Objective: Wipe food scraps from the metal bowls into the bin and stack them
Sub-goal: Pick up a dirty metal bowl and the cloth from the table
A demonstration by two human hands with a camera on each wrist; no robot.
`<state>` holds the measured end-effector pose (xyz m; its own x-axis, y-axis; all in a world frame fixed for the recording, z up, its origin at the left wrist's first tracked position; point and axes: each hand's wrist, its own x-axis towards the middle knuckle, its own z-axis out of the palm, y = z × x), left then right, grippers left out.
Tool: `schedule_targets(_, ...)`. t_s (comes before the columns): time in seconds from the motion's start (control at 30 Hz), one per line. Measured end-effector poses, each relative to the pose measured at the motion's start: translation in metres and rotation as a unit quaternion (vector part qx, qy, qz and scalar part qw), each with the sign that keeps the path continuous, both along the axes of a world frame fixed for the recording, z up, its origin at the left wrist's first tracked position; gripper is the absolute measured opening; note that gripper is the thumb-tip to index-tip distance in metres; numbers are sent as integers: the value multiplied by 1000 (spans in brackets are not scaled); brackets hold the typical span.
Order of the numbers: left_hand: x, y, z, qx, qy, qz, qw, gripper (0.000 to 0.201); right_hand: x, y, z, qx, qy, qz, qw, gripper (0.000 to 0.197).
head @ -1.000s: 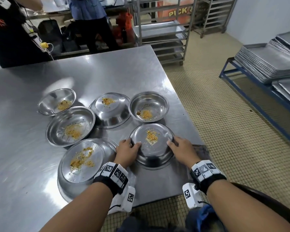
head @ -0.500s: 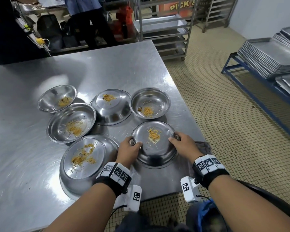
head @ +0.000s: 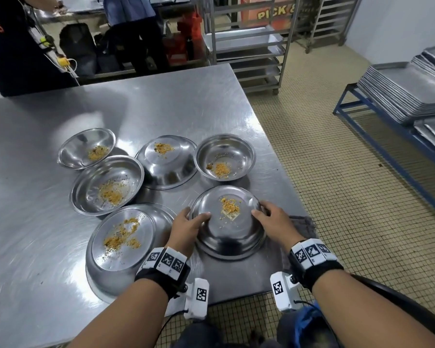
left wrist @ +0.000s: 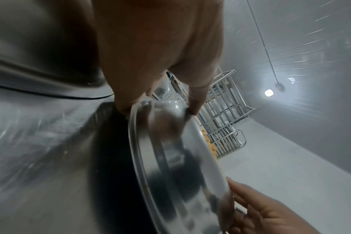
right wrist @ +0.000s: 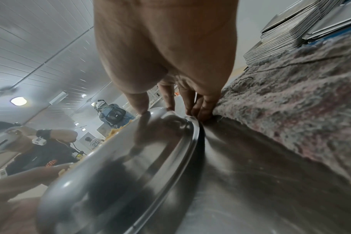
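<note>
My left grip [head: 186, 228] and right grip [head: 271, 219] each clasp a side of the upturned metal bowl [head: 230, 237] at the worktop's [head: 161, 101] near right edge; yellow scraps [head: 229, 205] lie on its base. Six bowls total: three upturned, three upright, all carrying scraps. One grey cloth [head: 303, 226] lies beside my right wrist.

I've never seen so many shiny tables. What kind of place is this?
Probably a big canteen or restaurant kitchen. You can tell from the steel table, the tall tray rack, the stacked metal trays and the scrap-covered bowls.
</note>
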<state>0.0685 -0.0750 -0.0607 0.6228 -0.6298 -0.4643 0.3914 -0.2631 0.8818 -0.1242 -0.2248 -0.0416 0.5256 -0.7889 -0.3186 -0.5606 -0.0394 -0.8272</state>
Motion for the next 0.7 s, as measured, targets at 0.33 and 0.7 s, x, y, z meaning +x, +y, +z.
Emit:
schedule_targets(0.33, 3, 11, 4, -81, 43, -1, 996, 40, 5, 1, 4, 61, -38, -27, 997, 63)
schedule_targets(0.7, -3, 9, 6, -101, 52, -42, 993, 53, -35, 18, 13, 58, -107, -32, 992, 48)
